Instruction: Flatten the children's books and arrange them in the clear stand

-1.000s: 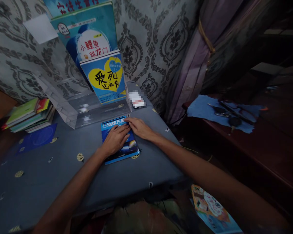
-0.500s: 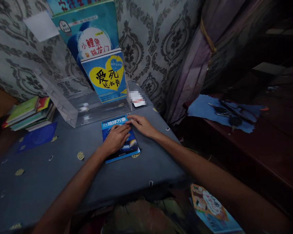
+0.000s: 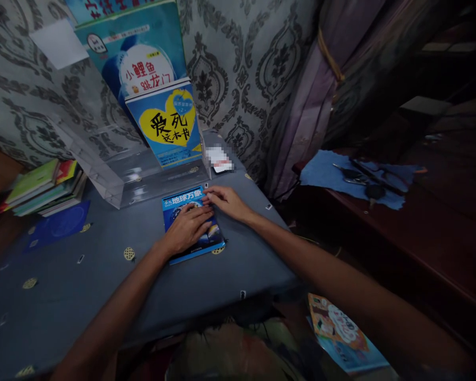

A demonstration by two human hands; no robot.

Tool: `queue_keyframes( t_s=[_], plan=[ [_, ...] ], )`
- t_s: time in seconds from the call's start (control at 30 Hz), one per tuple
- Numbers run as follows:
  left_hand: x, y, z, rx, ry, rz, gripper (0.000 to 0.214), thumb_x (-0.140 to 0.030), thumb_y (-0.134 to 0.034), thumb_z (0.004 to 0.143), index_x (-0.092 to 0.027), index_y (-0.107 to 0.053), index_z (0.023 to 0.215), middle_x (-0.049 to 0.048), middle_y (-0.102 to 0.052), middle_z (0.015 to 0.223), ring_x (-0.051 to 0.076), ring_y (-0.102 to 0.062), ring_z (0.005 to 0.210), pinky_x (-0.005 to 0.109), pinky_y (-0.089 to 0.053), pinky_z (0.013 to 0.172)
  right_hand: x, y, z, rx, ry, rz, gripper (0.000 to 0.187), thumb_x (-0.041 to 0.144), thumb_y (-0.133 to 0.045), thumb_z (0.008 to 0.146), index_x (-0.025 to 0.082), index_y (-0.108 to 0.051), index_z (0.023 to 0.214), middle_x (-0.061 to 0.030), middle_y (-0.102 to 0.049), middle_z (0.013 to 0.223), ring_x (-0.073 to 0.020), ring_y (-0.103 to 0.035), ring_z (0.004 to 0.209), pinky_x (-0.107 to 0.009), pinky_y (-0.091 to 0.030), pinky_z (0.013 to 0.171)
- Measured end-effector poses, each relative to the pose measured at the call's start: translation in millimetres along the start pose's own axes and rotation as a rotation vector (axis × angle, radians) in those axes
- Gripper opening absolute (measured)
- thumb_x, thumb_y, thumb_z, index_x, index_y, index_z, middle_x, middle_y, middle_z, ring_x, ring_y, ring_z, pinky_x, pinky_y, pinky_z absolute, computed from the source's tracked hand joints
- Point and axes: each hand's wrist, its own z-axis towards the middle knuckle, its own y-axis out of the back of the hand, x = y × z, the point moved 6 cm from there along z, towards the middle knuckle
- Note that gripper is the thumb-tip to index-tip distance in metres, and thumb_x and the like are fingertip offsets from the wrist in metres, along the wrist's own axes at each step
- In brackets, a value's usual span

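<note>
A closed blue book [image 3: 194, 247] with white Chinese characters across its top lies on the grey tablecloth. My left hand [image 3: 188, 228] rests flat on its cover, fingers stretched out towards the right edge and hiding the middle of the picture. At the book's upper right corner is my right hand [image 3: 228, 203], thumb and fingers closed together at the edge. The fingertips there are small and dim, but they appear to pinch the edge of the book.
Behind the book, a clear acrylic stand [image 3: 162, 182] holds several upright books, a blue one with a yellow heart [image 3: 170, 124] in front. A book stack [image 3: 43, 185] sits at left. Glasses and keys lie on a blue cloth [image 3: 321, 172] at right. An orange-and-blue book [image 3: 341, 333] is below.
The view has shifted slightly, so everything sits a little further left. My left hand stays flat on the cover; the right fingertips come slightly closer together at the book's corner.
</note>
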Motion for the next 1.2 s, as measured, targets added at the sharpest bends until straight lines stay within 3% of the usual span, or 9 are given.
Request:
queue_keyframes(
  t_s=[0.63,0.97,1.2],
  plan=[
    [-10.5,3.3,-5.6,-0.033,-0.041,-0.094,0.038,-0.034,-0.04,0.106,-0.02,-0.068,0.128,0.0108,-0.071,0.13,0.023,-0.063,0.127,0.05,-0.039,0.117,7.2,0.9,-14.9,-0.004,-0.021,0.036,0.023,0.039,-0.063,0.093,0.019,-0.072,0.1,-0.005,-0.079,0.092,-0.0203,-0.076,0.089,-0.036,-0.06,0.087],
    [-23.0,3.0,-13.6,-0.056,-0.071,-0.125,0.037,-0.035,-0.04,0.106,-0.021,-0.068,0.125,0.0088,-0.073,0.127,0.021,-0.065,0.123,0.048,-0.041,0.115,16.0,-6.7,-27.3,0.014,-0.039,0.074,0.032,0.048,-0.062,0.092,0.018,-0.069,0.083,-0.0044,-0.077,0.085,-0.0197,-0.074,0.084,-0.034,-0.06,0.082],
    [-25.8,3.5,-18.1,-0.051,-0.096,-0.118,0.035,-0.03,-0.042,0.105,-0.021,-0.068,0.127,0.0101,-0.072,0.128,0.022,-0.064,0.124,0.048,-0.04,0.114,23.5,-6.0,-34.2,0.063,0.033,-0.036,0.033,0.045,-0.054,0.097,0.017,-0.072,0.094,-0.0056,-0.079,0.094,-0.0208,-0.075,0.092,-0.035,-0.059,0.085]
  ],
)
